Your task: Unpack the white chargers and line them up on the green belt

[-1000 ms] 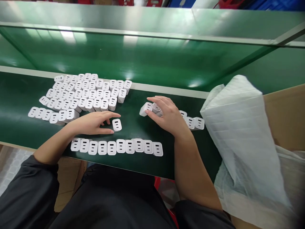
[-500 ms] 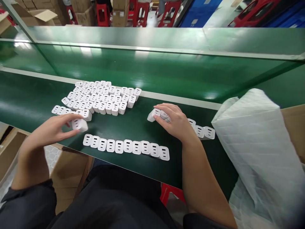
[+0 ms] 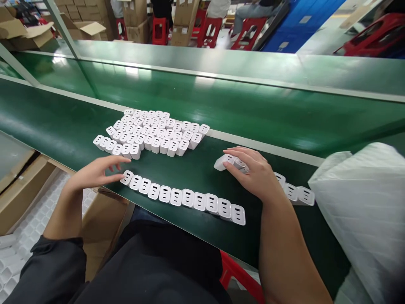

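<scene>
Many small white chargers lie port-side up on the green belt (image 3: pixel 57 126). A packed block of them (image 3: pixel 158 133) sits at the back. A single near row (image 3: pixel 186 198) runs along the front edge. My left hand (image 3: pixel 90 174) is open, its fingers stretched out, the tips at the left end charger (image 3: pixel 127 177) of that row. My right hand (image 3: pixel 255 173) is cupped over the left end of a shorter row of chargers (image 3: pixel 297 194), fingers over the tops and thumb on the near side; the end charger (image 3: pixel 221 162) shows past my fingertips.
A white foam-wrap bundle (image 3: pixel 367 211) lies at the right on the belt's edge. Below left is a cardboard box (image 3: pixel 19 190) with white foam trays (image 3: pixel 38 211). A raised green shelf (image 3: pixel 221 63) runs behind; boxes, red stools and seated people are beyond it.
My left hand carried one charger leftward, set it down at the left end of the near row and let go. The right hand stayed on its chargers. The view tilted up and left.
</scene>
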Available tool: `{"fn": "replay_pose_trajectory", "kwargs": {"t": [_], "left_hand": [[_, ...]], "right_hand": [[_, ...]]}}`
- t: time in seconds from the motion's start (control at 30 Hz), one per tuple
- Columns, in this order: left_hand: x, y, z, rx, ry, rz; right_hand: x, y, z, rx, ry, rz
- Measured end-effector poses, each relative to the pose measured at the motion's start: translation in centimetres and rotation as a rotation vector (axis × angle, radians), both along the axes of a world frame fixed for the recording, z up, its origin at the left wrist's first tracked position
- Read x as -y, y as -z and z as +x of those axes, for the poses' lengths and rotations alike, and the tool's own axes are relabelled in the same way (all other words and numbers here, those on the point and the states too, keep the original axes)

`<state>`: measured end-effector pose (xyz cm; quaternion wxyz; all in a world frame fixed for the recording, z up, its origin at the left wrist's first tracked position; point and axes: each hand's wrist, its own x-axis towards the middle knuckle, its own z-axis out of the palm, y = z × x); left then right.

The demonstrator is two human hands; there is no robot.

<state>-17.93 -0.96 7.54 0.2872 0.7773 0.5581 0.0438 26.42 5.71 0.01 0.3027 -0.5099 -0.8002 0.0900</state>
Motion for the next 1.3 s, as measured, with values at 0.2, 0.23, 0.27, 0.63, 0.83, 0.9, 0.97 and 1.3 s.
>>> {"fn": "replay_pose_trajectory", "kwargs": {"t": [0.2, 0.23, 0.27, 0.63, 0.83, 0.9, 0.97, 1.3], "left_hand": [[-3.3, 1.8, -0.3, -0.208, -0.007, 0.398], [-4.0, 2.1, -0.2, -0.236, 0.031, 0.39], [-4.5, 2.4, -0.2, -0.257, 0.06, 0.383], [-4.0, 2.0, -2.9, -0.308, 0.016, 0.376], [-4.2, 2.8, -5.3, -0.262, -0.012, 0.433], [-4.4, 3.1, -6.6, -0.253, -0.102, 0.452], [-4.5, 3.6, -7.7, -0.256, -0.204, 0.42], [-3.9, 5.9, -7.7, -0.147, -0.317, 0.38]], "right_hand": [[0.1, -0.1, 0.0, -0.003, -0.007, -0.013], [0.1, 0.0, 0.0, 0.0, -0.007, -0.016], [0.1, 0.0, 0.0, 0.001, -0.006, -0.018], [0.1, 0.0, 0.3, -0.016, -0.007, -0.047], [0.5, -0.6, -0.1, -0.003, -0.036, -0.035], [0.6, -1.5, -1.1, 0.007, -0.09, -0.023], [0.3, -2.9, -3.1, 0.057, -0.207, -0.012], [-2.4, -5.3, -21.1, 0.634, -0.722, 0.041]]}}
